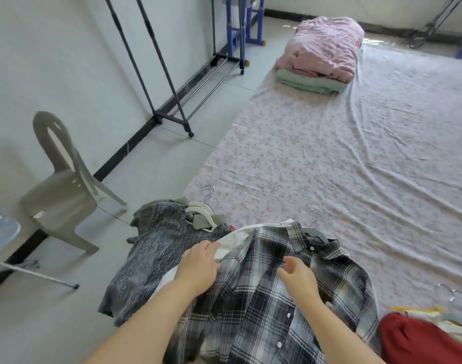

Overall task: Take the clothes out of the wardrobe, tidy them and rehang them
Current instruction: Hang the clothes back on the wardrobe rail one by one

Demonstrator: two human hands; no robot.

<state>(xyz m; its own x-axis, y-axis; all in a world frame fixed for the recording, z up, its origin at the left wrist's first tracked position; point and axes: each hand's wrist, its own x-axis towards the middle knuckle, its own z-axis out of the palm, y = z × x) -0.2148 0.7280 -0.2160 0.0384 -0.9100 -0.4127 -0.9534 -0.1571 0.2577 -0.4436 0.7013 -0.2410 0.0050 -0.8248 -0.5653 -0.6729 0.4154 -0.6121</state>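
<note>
the plaid shirt [271,298] lies spread on the floral sheet [356,166] right under both hands, collar end pointing away from the person, its long axis running from the wrists out past the fingertips. the left hand [198,266] rests on the shirt's left shoulder, fingers [211,245] curled and touching a white garment [232,243] tucked beneath; whether they pinch it i cannot tell. the right hand [298,277] hovers just above the button placket, fingers loosely parted, holding nothing. the grey hanger [314,232] still sits in the collar just beyond the right fingertips, so the right hand looks nearer for taking it. a grey knit top [151,253] lies left of the left fingers.
</note>
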